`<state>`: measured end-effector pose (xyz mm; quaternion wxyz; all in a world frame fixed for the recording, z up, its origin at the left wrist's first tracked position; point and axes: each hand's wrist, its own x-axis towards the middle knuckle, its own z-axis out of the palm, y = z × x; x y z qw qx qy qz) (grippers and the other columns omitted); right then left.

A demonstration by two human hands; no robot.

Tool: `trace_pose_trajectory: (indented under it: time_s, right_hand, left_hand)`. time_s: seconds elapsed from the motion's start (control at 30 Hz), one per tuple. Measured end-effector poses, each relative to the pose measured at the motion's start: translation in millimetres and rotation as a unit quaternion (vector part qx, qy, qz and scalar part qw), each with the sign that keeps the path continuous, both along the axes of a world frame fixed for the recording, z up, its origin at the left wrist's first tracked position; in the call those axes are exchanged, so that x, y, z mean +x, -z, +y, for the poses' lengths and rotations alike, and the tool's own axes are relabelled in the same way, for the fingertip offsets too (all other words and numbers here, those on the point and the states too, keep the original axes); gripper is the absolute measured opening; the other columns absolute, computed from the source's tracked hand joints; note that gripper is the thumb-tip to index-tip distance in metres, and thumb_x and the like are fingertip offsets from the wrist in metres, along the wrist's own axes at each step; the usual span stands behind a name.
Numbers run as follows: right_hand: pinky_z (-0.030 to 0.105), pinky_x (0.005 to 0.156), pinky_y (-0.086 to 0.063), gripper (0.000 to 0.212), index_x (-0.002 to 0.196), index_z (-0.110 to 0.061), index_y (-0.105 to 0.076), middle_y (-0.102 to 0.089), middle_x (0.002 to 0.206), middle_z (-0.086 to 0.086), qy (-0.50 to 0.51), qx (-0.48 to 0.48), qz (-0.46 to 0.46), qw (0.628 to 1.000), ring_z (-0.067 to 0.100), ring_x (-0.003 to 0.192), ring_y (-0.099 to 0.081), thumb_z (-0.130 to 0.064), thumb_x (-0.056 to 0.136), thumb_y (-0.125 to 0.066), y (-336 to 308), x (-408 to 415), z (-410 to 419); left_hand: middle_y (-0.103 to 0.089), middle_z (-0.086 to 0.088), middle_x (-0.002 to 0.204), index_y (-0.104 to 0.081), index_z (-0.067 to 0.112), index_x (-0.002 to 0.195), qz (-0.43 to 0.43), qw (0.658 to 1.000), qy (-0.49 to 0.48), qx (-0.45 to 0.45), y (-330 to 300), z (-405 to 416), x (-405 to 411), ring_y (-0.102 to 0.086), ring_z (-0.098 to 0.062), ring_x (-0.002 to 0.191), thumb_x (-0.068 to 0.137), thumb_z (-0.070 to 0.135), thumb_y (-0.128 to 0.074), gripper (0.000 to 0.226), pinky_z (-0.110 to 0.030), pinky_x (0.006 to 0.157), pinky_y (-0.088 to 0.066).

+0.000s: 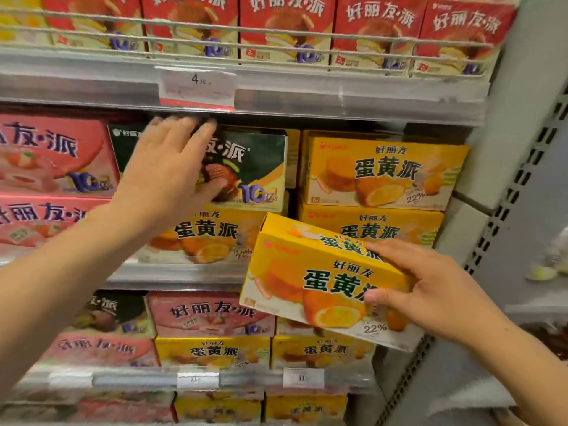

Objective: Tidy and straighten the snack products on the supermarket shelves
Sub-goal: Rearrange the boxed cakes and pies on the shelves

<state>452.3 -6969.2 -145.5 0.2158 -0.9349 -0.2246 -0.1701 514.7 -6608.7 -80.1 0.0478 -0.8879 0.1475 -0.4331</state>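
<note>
My right hand (430, 284) grips a yellow egg-yolk pie box (310, 281) by its right end and holds it tilted in front of the middle shelf. My left hand (167, 167) lies flat, fingers spread, on the face of a dark green pie box (258, 161) that sits on top of a yellow box (209, 238) on that shelf. I cannot tell whether the fingers curl over the green box's top. Two more yellow boxes (384, 176) are stacked to the right of it.
Pink strawberry pie boxes (52, 158) fill the left of the middle shelf. Red boxes (285, 29) stand behind a wire rail on the top shelf. The lower shelf (196, 379) carries pink, green and yellow boxes. A grey shelf upright (504, 192) rises at the right.
</note>
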Motion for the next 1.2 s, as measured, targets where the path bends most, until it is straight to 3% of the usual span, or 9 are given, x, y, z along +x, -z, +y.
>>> trace_pose_trajectory:
  time_s: [0.1, 0.2, 0.33, 0.53, 0.7, 0.87, 1.03, 1.2]
  right_hand:
    - [0.03, 0.111, -0.027, 0.063, 0.117, -0.072, -0.029, -0.029, 0.128, -0.043, -0.018, -0.01, 0.01, 1.0, -0.012, 0.124, -0.031, -0.081, 0.059, -0.05, 2.5, 6.5, -9.8]
    - [0.036, 0.113, -0.03, 0.062, 0.117, -0.07, -0.029, -0.036, 0.134, -0.031, -0.035, -0.011, 0.015, 0.999, -0.005, 0.128, -0.033, -0.081, 0.059, -0.049, 6.1, 8.3, -15.8]
    - [0.036, 0.111, -0.032, 0.063, 0.117, -0.068, -0.031, -0.038, 0.131, -0.032, -0.046, 0.004, 0.023, 0.999, -0.003, 0.125, -0.037, -0.08, 0.058, -0.051, 6.6, 7.9, -19.3]
    - [0.034, 0.112, -0.028, 0.061, 0.114, -0.072, -0.029, -0.024, 0.121, -0.05, -0.046, 0.003, 0.022, 0.999, -0.01, 0.122, -0.032, -0.081, 0.057, -0.049, 5.9, 5.0, -24.9]
    - [0.036, 0.112, -0.028, 0.06, 0.111, -0.075, -0.029, -0.024, 0.117, -0.054, -0.041, 0.005, 0.029, 0.999, -0.018, 0.119, -0.027, -0.083, 0.055, -0.047, 8.4, 0.3, -28.8]
    - [0.041, 0.115, -0.028, 0.062, 0.115, -0.072, -0.029, -0.025, 0.123, -0.048, -0.058, 0.0, 0.026, 0.998, -0.009, 0.128, -0.03, -0.082, 0.056, -0.049, 8.4, -4.6, -33.4]
    - [0.038, 0.112, -0.034, 0.066, 0.118, -0.065, -0.037, -0.046, 0.129, -0.03, -0.075, 0.017, 0.007, 0.997, 0.003, 0.128, -0.044, -0.074, 0.055, -0.058, -12.3, -9.5, -40.4]
    - [0.039, 0.1, -0.046, 0.07, 0.123, -0.054, -0.049, -0.042, 0.118, -0.043, -0.077, 0.004, -0.049, 0.996, 0.009, 0.114, -0.056, -0.066, 0.056, -0.065, -50.0, -12.3, -31.4]
  left_hand:
    - [-0.048, -0.025, 0.132, -0.037, 0.005, 0.14, 0.04, 0.997, -0.073, 0.004, -11.5, -3.1, 1.4, -0.042, -0.046, 0.124, 0.069, 0.051, -0.078, 0.094, -0.059, 0.11, -0.025]
    - [-0.056, -0.023, 0.121, -0.045, 0.008, 0.13, 0.06, 0.993, -0.097, -0.011, -22.4, -9.5, 0.5, -0.048, -0.043, 0.116, 0.061, 0.052, -0.083, 0.09, -0.057, 0.107, -0.03]
    - [-0.063, -0.02, 0.11, -0.049, 0.006, 0.124, 0.065, 0.994, -0.085, -0.006, -27.9, -13.6, -2.4, -0.058, -0.04, 0.102, 0.06, 0.05, -0.086, 0.086, -0.052, 0.095, -0.04]
    - [-0.056, -0.025, 0.119, -0.044, 0.001, 0.135, 0.005, 0.996, -0.048, 0.071, -22.1, -6.9, -13.0, -0.051, -0.046, 0.107, 0.059, 0.045, -0.087, 0.098, -0.057, 0.093, -0.041]
    - [-0.055, -0.028, 0.125, -0.048, -0.002, 0.131, 0.033, 0.993, -0.068, 0.093, -24.5, -11.3, -17.2, -0.052, -0.048, 0.113, 0.06, 0.044, -0.087, 0.093, -0.056, 0.098, -0.04]
    - [-0.053, -0.028, 0.131, -0.048, -0.003, 0.132, 0.026, 0.995, -0.045, 0.085, -21.4, -17.0, -33.3, -0.049, -0.048, 0.12, 0.064, 0.037, -0.087, 0.088, -0.059, 0.1, -0.039]
    - [-0.052, -0.027, 0.133, -0.046, -0.001, 0.134, -0.023, 0.999, -0.017, 0.037, -13.2, -12.5, -64.4, -0.05, -0.048, 0.119, 0.064, 0.04, -0.084, 0.09, -0.059, 0.1, -0.039]
    - [-0.055, -0.028, 0.129, -0.049, -0.002, 0.131, -0.01, 0.999, -0.045, 0.015, -5.5, 17.8, -101.4, -0.053, -0.047, 0.115, 0.056, 0.035, -0.091, 0.094, -0.057, 0.097, -0.041]
